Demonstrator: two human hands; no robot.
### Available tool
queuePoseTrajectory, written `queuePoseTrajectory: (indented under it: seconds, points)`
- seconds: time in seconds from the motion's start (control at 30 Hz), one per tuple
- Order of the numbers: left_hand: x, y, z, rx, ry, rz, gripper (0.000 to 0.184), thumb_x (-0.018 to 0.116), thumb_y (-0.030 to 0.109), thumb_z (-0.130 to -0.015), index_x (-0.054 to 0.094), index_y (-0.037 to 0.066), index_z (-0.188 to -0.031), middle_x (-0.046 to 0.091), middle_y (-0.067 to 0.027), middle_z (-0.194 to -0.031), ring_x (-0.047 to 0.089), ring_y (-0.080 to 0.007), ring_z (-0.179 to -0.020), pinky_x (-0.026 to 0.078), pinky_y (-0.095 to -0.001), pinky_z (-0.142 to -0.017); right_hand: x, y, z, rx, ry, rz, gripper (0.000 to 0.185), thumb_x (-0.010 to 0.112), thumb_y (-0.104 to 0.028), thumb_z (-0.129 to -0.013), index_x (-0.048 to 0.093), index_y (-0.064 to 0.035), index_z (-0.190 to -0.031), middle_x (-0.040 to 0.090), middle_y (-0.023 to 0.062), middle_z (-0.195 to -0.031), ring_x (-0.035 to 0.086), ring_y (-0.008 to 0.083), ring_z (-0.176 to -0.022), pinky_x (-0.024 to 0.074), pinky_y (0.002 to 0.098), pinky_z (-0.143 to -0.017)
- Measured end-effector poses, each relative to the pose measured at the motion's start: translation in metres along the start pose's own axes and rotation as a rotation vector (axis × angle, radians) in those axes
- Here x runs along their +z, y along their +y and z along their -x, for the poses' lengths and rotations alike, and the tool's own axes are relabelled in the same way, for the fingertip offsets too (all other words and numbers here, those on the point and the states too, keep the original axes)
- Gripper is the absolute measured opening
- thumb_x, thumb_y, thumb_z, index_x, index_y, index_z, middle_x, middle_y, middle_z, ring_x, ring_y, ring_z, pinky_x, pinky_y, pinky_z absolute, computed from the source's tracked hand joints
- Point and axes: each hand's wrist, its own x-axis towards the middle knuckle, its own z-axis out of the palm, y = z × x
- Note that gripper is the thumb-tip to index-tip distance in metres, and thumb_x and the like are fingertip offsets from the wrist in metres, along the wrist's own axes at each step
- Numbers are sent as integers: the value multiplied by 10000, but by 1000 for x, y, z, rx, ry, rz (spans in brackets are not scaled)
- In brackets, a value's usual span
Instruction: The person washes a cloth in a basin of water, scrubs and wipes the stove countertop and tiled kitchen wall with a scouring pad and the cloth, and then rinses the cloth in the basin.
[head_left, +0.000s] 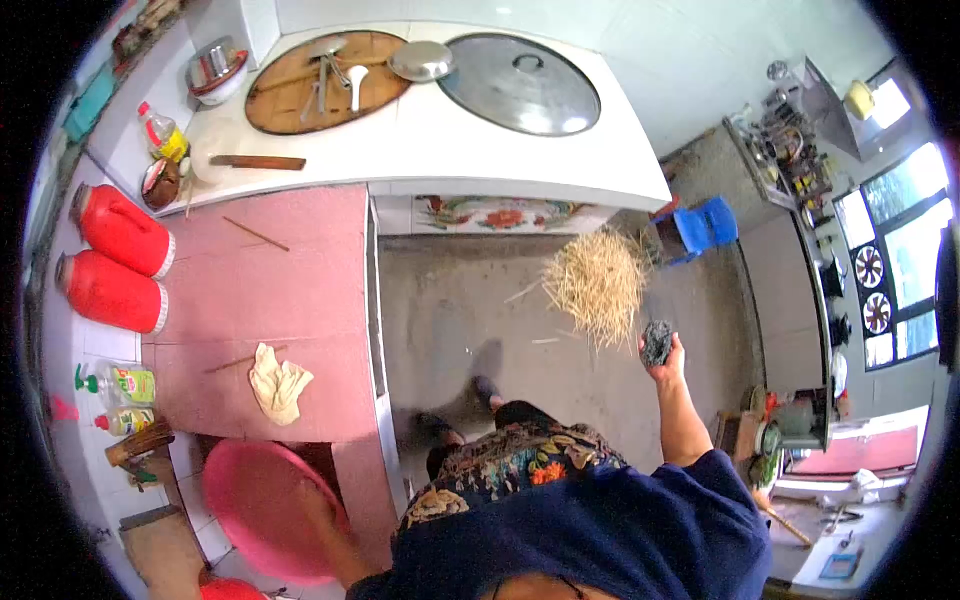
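Indoors, pink basin [250, 500] by the pink bench's [320, 310] near edge, cream cloth [278, 386] close to that edge, left grip [318, 512] blurred at the basin, its closure impossible to tell, straw heap [595, 285] on the floor [440, 290], dark wiry scrubber [655, 342] pinched in the right grip [670, 362]

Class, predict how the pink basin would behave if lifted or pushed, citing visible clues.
The basin would probably feel stiff: its rim holds a smooth curve. Its plastic-looking surface suggests lightness for its size. On edge, it might roll, being round.
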Motion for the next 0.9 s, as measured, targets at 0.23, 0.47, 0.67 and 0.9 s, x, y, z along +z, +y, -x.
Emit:
queuePoseTrajectory:
  seconds: [0.23, 0.47, 0.67, 0.9]
  points:
    - [-4, 45, 31, -150, 37, 76, 408, 390, 264, -937, 505, 30, -1252, 589, -126, -1160, 570, -228, -1028, 463, -373, -902, -25, -18, -9, -11, 103, -35, 455, 339, -444, -965, 581, -84, -1102, 644, 117, -995, 610, 305, -869, 518, 478, -707]
    - [17, 136, 53, -18, -12, 311, 378, 419, 208, -900, 528, 12, -1204, 598, -126, -1141, 582, -247, -1013, 474, -359, -890, -39, -40, -61, -20, 71, -116, 508, 325, -471, -957, 579, -63, -1121, 636, 149, -1024, 601, 330, -890, 516, 480, -717]
    - [60, 262, 82, 305, -448, 663, 354, 444, 161, -868, 549, -4, -1163, 606, -127, -1125, 592, -262, -1000, 483, -348, -880, -85, -82, -106, 16, 42, -292, 497, 331, -477, -951, 589, -84, -1110, 639, 129, -1037, 595, 319, -911, 506, 465, -740]
    - [329, 327, 60, -79, -917, 318, 350, 564, 177, -853, 527, 52, -1177, 623, -89, -1039, 630, -196, -866, 517, -318, -672, -149, -149, -156, 32, 238, -401, 485, 349, -483, -949, 586, -88, -1101, 641, 121, -1013, 601, 308, -907, 503, 476, -745]
